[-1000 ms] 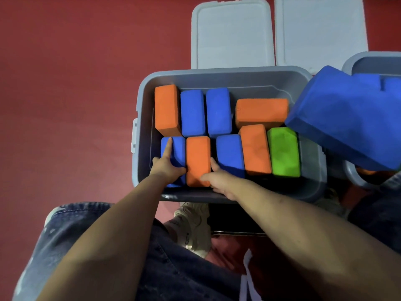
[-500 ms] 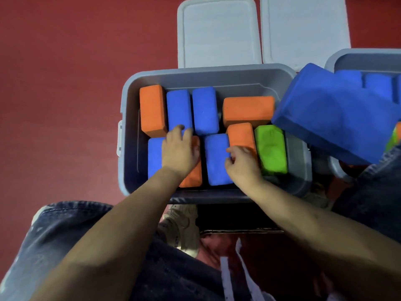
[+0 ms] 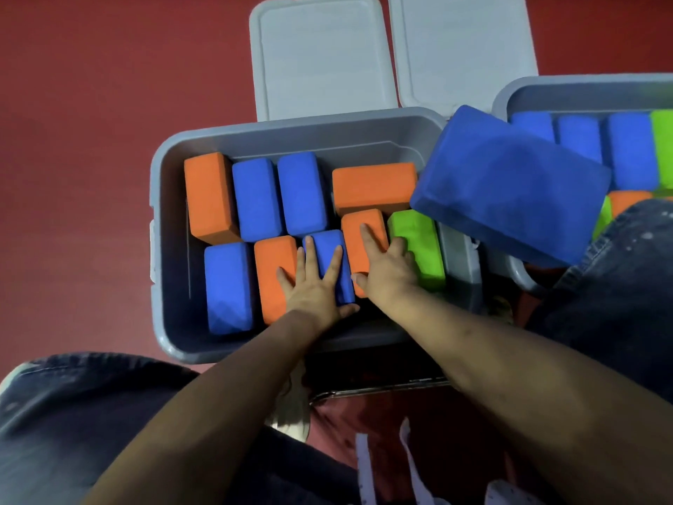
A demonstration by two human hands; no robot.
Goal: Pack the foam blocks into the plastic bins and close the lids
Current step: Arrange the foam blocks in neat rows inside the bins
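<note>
Inside bin (image 3: 162, 227), left hand (image 3: 313, 289), right hand (image 3: 386, 266) flat on blocks (image 3: 255, 198)

Foam blocks (image 3: 302, 193) in bin (image 3: 160, 198); lids (image 3: 320, 56) behind

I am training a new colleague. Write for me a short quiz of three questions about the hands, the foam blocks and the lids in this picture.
1. True or false: the left hand lies flat on blocks in the near bin.
2. How many green blocks are in that bin?
3. The two lids are: A) closed on the bins, B) lying on the floor beyond the bins, C) held in the right hand.

Key: 1 true; 2 one; 3 B.
</note>
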